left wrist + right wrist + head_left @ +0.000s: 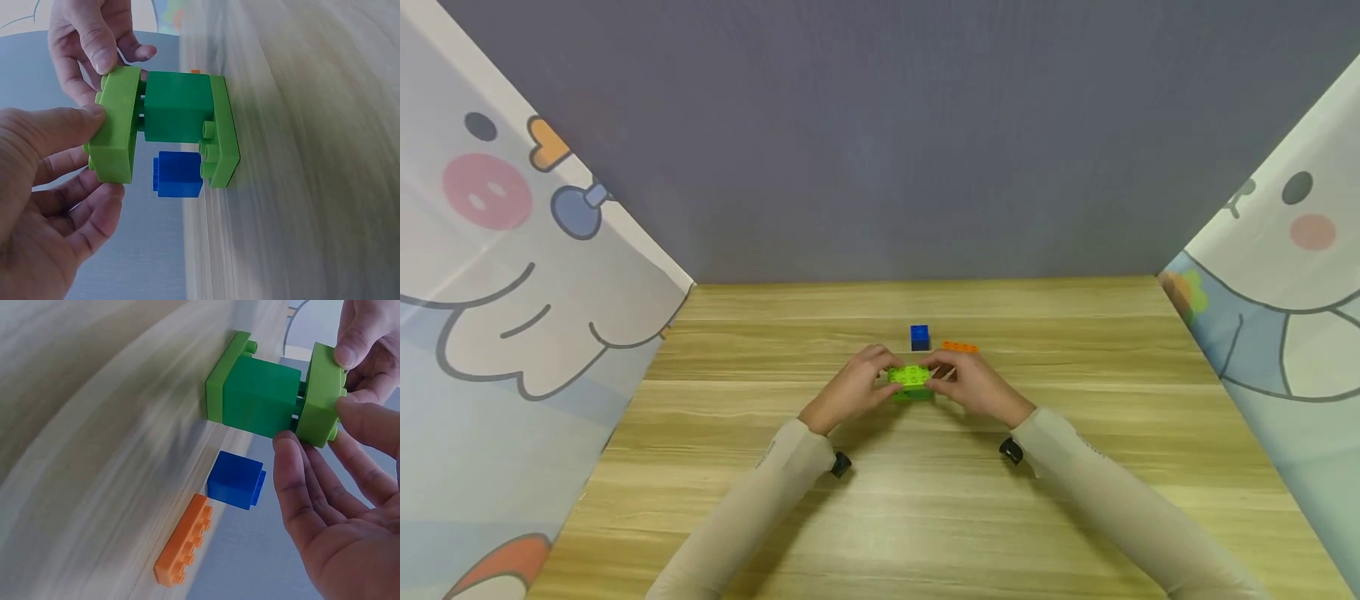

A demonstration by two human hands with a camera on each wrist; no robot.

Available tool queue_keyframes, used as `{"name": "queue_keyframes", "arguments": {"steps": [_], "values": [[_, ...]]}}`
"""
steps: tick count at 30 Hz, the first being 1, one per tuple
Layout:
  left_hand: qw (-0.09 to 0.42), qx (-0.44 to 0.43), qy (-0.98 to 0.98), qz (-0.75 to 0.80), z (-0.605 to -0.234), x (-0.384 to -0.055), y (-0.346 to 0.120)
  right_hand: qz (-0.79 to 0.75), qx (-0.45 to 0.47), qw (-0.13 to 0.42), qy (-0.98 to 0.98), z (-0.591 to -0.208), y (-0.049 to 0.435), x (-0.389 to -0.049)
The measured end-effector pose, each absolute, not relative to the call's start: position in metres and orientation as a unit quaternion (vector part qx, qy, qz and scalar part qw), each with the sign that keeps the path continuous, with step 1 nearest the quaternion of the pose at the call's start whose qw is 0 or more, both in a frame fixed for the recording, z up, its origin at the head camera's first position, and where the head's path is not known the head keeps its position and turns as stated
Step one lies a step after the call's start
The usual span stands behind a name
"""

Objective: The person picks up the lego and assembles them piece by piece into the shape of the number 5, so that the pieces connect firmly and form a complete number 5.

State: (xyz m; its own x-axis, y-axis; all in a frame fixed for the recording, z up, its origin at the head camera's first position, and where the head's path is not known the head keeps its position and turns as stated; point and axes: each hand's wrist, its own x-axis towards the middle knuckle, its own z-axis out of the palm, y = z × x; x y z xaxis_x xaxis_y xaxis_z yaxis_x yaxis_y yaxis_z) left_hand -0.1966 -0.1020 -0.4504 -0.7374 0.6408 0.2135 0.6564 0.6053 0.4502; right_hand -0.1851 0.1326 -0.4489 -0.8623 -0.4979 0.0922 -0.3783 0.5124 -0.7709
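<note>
Both hands pinch a light green toy building brick (909, 375) between thumb and fingers. My left hand (857, 385) has its left end and my right hand (976, 383) its right end. Directly beneath is a dark green brick (179, 106), whose studs show in a narrow gap under the light green one. That dark green brick stands on a thin light green plate (224, 381) lying on the table, with bare plate studs showing to the left of it. Behind the stack stands a blue brick (920, 338). A thin orange brick (960, 347) lies beyond the right hand.
The wood-grain table (925, 517) meets a grey panel (880, 150) at its back edge. Cartoon-printed sheets (512, 275) close off the left and right sides. Black devices (1011, 451) sit at both sleeve cuffs.
</note>
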Motion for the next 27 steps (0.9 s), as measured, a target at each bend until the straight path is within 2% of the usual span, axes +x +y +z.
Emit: {"name": "queue_keyframes", "arguments": {"steps": [27], "values": [[0.007,-0.356,-0.902,-0.245,-0.4522,-0.2026,-0.0975,-0.420,-0.226,0.068,0.876,-0.4495,0.1315,-0.1876]]}}
